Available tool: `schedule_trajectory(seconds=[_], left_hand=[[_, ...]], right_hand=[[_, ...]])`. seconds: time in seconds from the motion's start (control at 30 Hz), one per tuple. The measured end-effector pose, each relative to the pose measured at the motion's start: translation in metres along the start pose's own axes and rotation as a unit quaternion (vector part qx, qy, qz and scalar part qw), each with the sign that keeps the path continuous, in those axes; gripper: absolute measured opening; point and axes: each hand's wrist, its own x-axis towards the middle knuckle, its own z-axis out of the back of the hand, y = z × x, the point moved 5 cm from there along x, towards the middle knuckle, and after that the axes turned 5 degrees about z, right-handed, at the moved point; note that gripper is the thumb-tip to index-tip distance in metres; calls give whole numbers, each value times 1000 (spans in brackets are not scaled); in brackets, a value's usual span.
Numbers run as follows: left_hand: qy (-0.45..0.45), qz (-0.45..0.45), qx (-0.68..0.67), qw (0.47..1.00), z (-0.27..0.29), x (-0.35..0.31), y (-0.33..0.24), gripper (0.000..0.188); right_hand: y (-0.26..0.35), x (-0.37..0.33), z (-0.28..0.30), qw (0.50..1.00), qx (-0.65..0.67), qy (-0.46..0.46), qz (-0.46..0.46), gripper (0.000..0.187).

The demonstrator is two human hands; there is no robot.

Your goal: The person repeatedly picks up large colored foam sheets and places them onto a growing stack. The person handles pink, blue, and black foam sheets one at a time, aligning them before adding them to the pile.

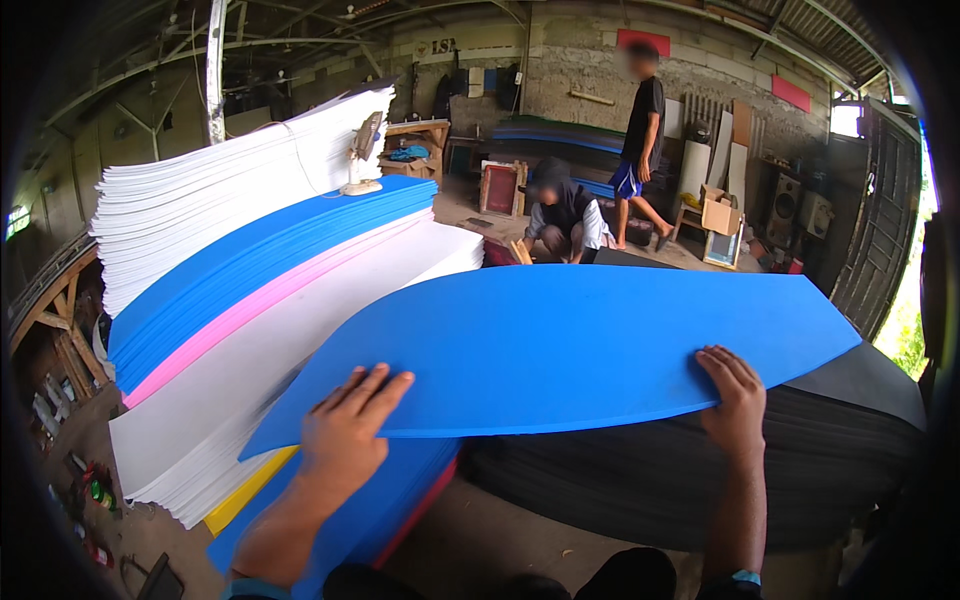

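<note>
A large, flexible blue foam sheet (570, 345) stretches across in front of me, over the white stack on the left and the black stack on the right. My left hand (345, 430) grips its near edge at the left, with the fingers spread on the upper face and the thumb hidden. At the right, my right hand (735, 395) holds the same edge, fingers bent over the top. Below my left forearm lies a lower pile of blue sheets (375, 505), with a yellow sheet (250, 490) beside it.
Tall stacks of white sheets (220, 200) and blue sheets (280, 235) stand at the left, a small fan (362, 160) on top. Black sheets (640, 490) are piled at the right. Beyond, one person (565, 215) crouches and another (645, 120) walks. Loose items litter the left floor.
</note>
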Motion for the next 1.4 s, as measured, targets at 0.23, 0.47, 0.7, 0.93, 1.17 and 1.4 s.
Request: schedule_trajectory(seconds=[0.23, 0.47, 0.7, 0.93, 1.17, 1.4], left_hand=[[77, 80, 10, 994, 73, -34, 6, 78], [150, 184, 71, 969, 134, -75, 2, 88], [208, 213, 92, 950, 149, -137, 18, 84], [193, 287, 135, 929, 150, -210, 27, 79], [178, 330, 91, 923, 67, -317, 37, 69], [285, 328, 17, 900, -88, -395, 38, 77]], right_hand=[[6, 40, 0, 999, -24, -5, -22, 41], [55, 96, -65, 996, 51, -23, 66, 46], [141, 123, -155, 980, 121, -60, 148, 51], [218, 122, -217, 963, 178, -69, 193, 50], [276, 22, -332, 961, 232, -6, 150, 67], [277, -109, -441, 940, 73, 316, 102, 69]])
